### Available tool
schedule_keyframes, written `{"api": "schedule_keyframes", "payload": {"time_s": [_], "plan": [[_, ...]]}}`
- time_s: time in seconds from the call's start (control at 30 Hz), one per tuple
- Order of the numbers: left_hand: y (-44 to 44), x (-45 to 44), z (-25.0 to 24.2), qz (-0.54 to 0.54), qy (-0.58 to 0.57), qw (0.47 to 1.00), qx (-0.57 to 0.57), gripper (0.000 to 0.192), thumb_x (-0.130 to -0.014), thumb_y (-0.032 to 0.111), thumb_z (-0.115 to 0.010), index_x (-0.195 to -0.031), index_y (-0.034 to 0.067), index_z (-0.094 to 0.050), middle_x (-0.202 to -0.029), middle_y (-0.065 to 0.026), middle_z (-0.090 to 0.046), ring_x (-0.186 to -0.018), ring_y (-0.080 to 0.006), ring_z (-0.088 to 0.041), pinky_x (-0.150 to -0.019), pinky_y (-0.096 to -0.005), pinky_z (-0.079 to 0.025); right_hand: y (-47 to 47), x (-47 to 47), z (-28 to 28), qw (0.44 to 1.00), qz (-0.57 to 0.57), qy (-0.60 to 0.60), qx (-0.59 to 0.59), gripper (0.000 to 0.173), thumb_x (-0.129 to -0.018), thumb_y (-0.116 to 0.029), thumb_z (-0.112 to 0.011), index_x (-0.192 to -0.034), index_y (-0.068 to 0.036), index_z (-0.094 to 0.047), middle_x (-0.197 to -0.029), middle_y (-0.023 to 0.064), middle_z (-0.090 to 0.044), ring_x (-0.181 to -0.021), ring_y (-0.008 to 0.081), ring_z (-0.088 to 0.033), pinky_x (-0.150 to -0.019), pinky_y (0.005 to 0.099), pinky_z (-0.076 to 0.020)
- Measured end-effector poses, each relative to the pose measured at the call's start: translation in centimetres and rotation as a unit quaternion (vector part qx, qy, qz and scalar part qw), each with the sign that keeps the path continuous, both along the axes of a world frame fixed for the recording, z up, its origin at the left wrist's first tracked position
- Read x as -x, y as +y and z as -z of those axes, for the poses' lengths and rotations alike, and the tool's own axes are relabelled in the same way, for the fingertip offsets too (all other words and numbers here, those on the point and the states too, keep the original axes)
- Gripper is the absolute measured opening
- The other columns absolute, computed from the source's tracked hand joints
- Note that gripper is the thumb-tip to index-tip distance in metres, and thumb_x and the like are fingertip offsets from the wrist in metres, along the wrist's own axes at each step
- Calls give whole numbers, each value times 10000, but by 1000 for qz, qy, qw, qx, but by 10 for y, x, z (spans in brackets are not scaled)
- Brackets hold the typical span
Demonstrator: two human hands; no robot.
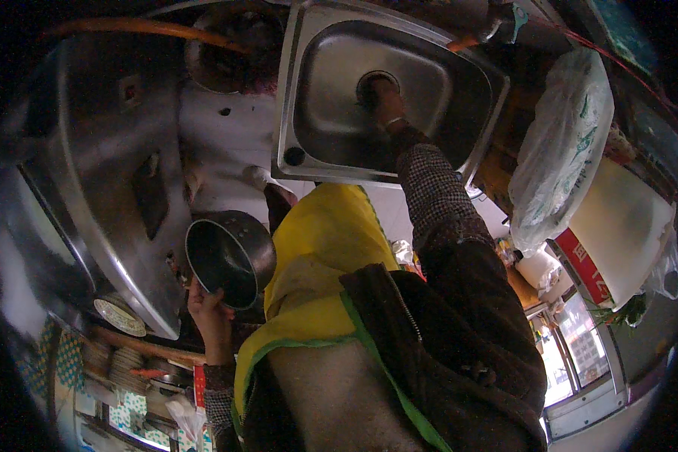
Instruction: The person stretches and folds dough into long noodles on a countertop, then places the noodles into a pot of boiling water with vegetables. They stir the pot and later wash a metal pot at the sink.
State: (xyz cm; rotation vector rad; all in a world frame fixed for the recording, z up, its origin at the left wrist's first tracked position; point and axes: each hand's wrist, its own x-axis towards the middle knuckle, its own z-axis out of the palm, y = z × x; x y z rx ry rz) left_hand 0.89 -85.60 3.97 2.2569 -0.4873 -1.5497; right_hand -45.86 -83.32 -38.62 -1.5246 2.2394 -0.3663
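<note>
My left hand (208,316) grips the near rim of a dark metal pot (265,248). The pot is tilted, its mouth turned toward the left, and its dark inside looks empty. My right hand (387,101) reaches down into a stainless steel sink (339,121), at the round drain (367,90) in its bottom. Shadow hides those fingertips, so whether they hold anything is unclear. A checked sleeve covers that forearm.
Left stands a stainless steel counter (113,226), with a patterned plate (120,316) near its corner. A wooden handle (147,25) crosses the upper left. Right of the sink are a white plastic bag (565,152) and a red-and-white box (585,265). A yellow apron (327,237) hangs before me.
</note>
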Motion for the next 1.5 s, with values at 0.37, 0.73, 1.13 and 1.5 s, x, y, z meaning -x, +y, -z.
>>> {"api": "schedule_keyframes", "payload": {"time_s": [0.37, 0.73, 1.13, 1.5], "plan": [[-2, -1, 6, 16, 24, 1000, 5, 574, -797, 17, -613, -1364, 8, -522, -957, -73, -699, -394, -96, -517, -360, -208, -426, 2, -8, -17, 996, -27, -69, 59, 529, -799, -265, -796, -1242, -67, -586, -1210, 190, -603, -1109, 404, -597, -958, 461, -493], [-4, 6, 4, 7, 35, 999, 19, 564, -792, 19, -625, -1348, 5, -531, -1015, -80, -699, -412, -86, -523, -378, -197, -437, 7, -4, 4, 964, 152, -219, -19, 389, -851, -215, -723, -1206, -79, -640, -1131, 150, -689, -1009, 367, -668, -921, 436, -526], [1, 2, 6, 9, -20, 999, -32, 572, -784, 32, -621, -1348, 4, -529, -990, -60, -685, -422, -89, -498, -384, -208, -401, 25, 2, 7, 997, -70, -2, 30, 415, -850, -7, -538, -1262, -5, -584, -1308, 246, -575, -1234, 446, -516, -1057, 494, -435], [1, 3, 8, 21, 3, 1000, 6, 573, -787, 30, -621, -1353, -1, -533, -975, -56, -682, -426, -92, -500, -390, -210, -412, 20, 3, -13, 996, -63, -60, -26, 507, -782, 46, -573, -1285, -14, -573, -1378, 238, -513, -1275, 436, -478, -1107, 480, -394]]}}
